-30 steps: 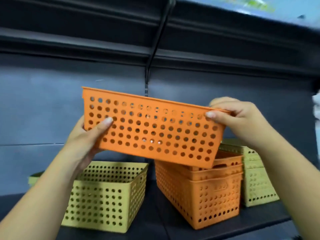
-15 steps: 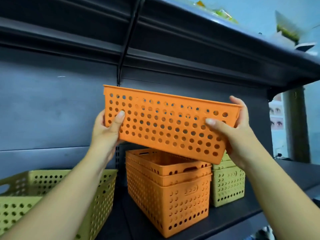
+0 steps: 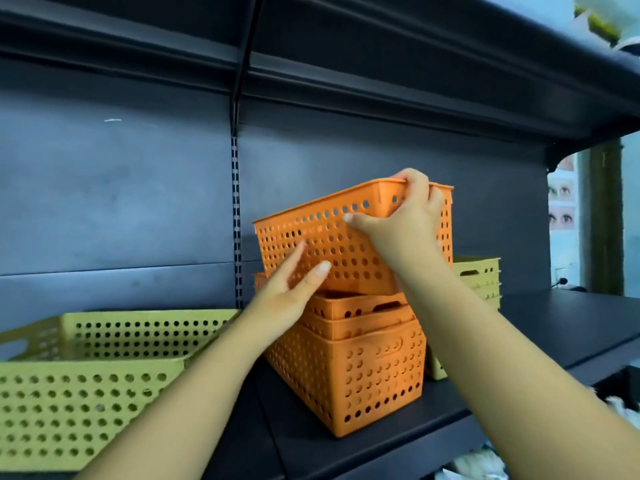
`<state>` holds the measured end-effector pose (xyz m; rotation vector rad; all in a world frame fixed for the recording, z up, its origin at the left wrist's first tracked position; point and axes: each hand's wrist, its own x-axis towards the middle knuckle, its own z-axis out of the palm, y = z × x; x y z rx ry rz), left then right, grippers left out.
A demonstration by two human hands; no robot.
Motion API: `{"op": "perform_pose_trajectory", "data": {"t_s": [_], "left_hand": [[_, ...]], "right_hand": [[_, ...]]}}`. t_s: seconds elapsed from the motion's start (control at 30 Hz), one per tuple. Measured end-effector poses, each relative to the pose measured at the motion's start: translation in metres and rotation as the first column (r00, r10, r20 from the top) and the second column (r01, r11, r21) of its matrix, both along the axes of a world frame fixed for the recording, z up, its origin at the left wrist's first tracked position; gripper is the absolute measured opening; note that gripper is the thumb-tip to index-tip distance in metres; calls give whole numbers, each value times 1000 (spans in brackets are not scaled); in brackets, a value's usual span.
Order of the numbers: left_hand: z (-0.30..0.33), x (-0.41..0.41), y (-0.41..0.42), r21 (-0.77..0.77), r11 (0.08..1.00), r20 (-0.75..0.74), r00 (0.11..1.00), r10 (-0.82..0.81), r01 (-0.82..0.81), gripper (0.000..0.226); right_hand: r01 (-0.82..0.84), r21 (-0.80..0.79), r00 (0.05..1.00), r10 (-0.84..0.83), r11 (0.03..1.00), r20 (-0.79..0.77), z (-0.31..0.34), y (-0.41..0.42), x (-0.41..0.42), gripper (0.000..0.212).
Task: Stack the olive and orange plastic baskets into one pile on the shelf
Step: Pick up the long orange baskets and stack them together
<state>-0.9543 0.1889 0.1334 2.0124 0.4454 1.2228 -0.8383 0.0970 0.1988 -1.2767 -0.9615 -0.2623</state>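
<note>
An orange perforated basket (image 3: 332, 237) is tilted above a pile of nested orange baskets (image 3: 374, 372) on the dark shelf (image 3: 540, 327); its lower end dips into the pile's top. My right hand (image 3: 405, 223) grips its far upper rim, fingers curled over the edge. My left hand (image 3: 294, 289) holds its near lower corner, thumb on the side wall. A single olive basket (image 3: 86, 382) stands at the left. A pile of olive baskets (image 3: 481, 275) stands behind the orange pile at the right, mostly hidden.
The shelf's dark back panel has a slotted upright (image 3: 236, 216) just left of the orange pile. An upper shelf (image 3: 415, 84) overhangs the space. Bare shelf surface runs to the right of the piles. Pale packaged items (image 3: 478, 462) lie below the shelf edge.
The orange basket has come down and turned end-on over the orange pile, now tilted with its lower end in the top basket. My right hand moved to its far rim.
</note>
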Motion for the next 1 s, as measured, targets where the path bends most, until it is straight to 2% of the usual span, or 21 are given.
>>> {"op": "perform_pose_trajectory", "data": {"t_s": [0.1,0.23,0.27,0.33,0.37,0.43,0.5,0.57,0.67,0.77,0.87,1.0], "left_hand": [[-3,1,-3,33,999,-52,998,-41,43,97],[-2,1,-4,-31,998,-7,998,-60,59,111],[-2,2,-4,-30,998,-7,999,-50,50,116],[-3,4,-4,-11,1000,-22,999,-24,24,124],[-1,5,-6,-12,1000,-26,1000,-8,8,125],[2,10,-10,-32,999,-22,999,43,-44,123],[6,16,-13,-67,994,-23,996,90,-92,120],[8,22,-13,-93,989,-23,994,110,-112,122],[10,31,-13,-85,984,2,988,156,-156,119],[10,32,-10,-75,987,86,985,150,-144,110],[7,24,-10,-74,994,126,988,91,-82,105],[-2,22,-10,-67,996,135,989,66,-57,99]], "right_hand": [[-28,-36,1000,28,999,-4,3,13,-8,54],[-273,20,962,273,962,-24,-1,13,-6,57],[-289,40,957,290,956,-3,-5,8,0,58],[-188,79,982,186,979,38,-17,-1,22,61],[-126,90,992,127,988,2,-24,-3,37,63],[-114,16,978,115,993,-176,-38,-3,63,67],[-203,-122,942,160,971,-296,-51,-2,77,61],[-241,-197,947,186,950,-264,-59,-2,82,47],[-238,-205,961,200,949,-191,-56,-6,79,30],[-299,-126,943,272,946,-195,-54,-7,79,25],[-466,-23,858,445,884,-257,-59,-10,81,24],[-547,71,772,536,834,-340,-68,-9,83,31]]}}
